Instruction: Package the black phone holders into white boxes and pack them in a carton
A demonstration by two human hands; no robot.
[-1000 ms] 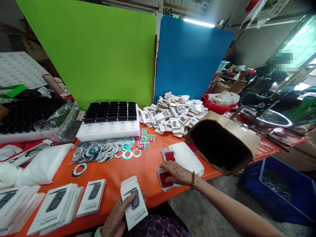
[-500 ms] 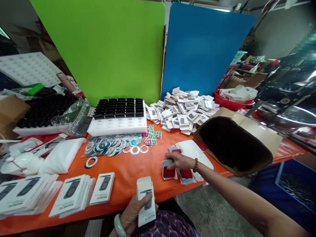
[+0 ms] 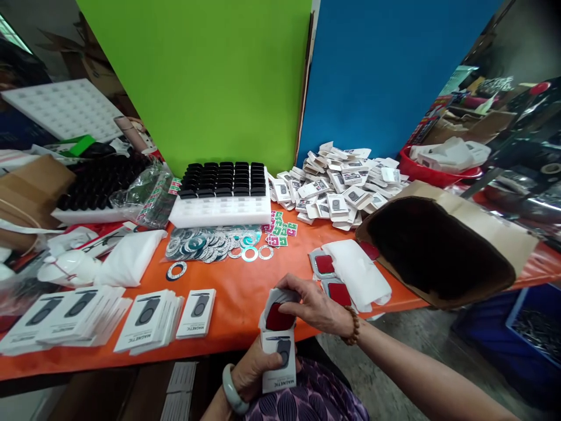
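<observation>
My left hand [image 3: 249, 371] grips a small white box [image 3: 279, 363] printed with a dark ring and the word MAGNETIC, held upright at the table's near edge with its top flap open. My right hand [image 3: 313, 305] pinches a red pad in a clear pouch [image 3: 277, 316] directly over the box's open top. More red pads in pouches [image 3: 326, 265] lie on the orange table [image 3: 236, 298] just right of my hands, beside a folded white cloth [image 3: 362, 273].
Stacks of flat white boxes [image 3: 149, 318] lie at the near left. Metal rings [image 3: 210, 245], a tray of black parts [image 3: 223, 187], small stickers [image 3: 280, 229] and a heap of filled boxes [image 3: 342, 184] sit further back. A brown paper bag [image 3: 438, 248] gapes at the right. Green and blue boards stand behind.
My right hand lifted a red pad off the table and brought it left to the top of the box. My left hand raised the box slightly. The view shifted downward and left.
</observation>
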